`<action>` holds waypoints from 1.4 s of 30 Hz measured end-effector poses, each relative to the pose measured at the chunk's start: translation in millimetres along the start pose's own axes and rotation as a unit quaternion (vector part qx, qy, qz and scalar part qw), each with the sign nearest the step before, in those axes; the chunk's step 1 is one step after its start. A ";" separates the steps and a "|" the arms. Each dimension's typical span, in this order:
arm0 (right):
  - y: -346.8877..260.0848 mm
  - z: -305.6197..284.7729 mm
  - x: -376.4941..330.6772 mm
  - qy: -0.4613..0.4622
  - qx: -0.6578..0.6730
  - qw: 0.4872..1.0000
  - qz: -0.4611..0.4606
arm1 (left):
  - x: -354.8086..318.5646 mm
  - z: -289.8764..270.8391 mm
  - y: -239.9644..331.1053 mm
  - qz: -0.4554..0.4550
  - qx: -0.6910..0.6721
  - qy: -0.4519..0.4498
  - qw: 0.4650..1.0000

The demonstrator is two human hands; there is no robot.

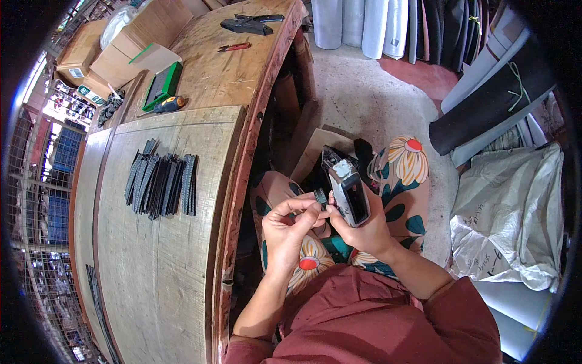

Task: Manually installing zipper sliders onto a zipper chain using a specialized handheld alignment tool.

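Note:
My right hand (364,229) grips a grey and black metal device (347,185), boxy and held upright over my lap. My left hand (292,224) pinches a small dark ribbed piece (321,196) against the device's left side. Both hands meet above my flower-patterned trousers. On the wooden table to my left lies a row of several dark ribbed strips (162,184), well apart from both hands.
Wooden table (157,285) runs along my left. Farther up it lie a green tray (161,85), a screwdriver (167,105), red-handled pliers (235,47), a black tool (247,25) and cardboard boxes (130,45). Rolled fabric (497,97) and white sacks (509,218) stand on the right.

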State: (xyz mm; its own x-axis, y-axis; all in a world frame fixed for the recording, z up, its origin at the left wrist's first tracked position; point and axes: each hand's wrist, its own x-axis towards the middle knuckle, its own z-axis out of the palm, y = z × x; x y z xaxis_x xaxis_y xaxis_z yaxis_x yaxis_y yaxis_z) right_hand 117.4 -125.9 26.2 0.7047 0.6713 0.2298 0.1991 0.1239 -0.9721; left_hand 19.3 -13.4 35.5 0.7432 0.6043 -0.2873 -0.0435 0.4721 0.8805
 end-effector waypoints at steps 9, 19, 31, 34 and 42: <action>0.5 5.2 -2.2 0.015 0.024 0.999 0.031 | -2.0 3.8 -8.6 0.102 0.069 0.030 0.992; 1.5 -2.9 -2.9 -0.001 0.036 0.999 0.020 | -0.7 -1.3 -7.2 0.099 0.077 0.017 0.992; -11.6 -71.1 7.3 -0.251 -0.426 0.860 -0.125 | -6.8 -25.1 18.4 0.070 0.155 -0.004 0.985; -10.9 -70.9 9.6 -0.275 -0.423 0.851 -0.144 | -8.7 -18.3 19.4 0.106 0.188 -0.019 0.976; -11.9 -71.3 12.8 -0.284 -0.422 0.840 -0.188 | -13.2 -10.5 25.4 0.100 0.271 -0.018 0.957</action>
State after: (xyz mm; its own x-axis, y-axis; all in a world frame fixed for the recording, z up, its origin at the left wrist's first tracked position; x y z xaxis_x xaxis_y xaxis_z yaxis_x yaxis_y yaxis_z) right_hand 172.7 -170.9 44.0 0.0922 0.9710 0.2206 0.9156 0.0044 -0.4020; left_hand 1.4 -2.6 57.7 0.7796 0.6201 -0.0882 0.1577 -0.0581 0.9858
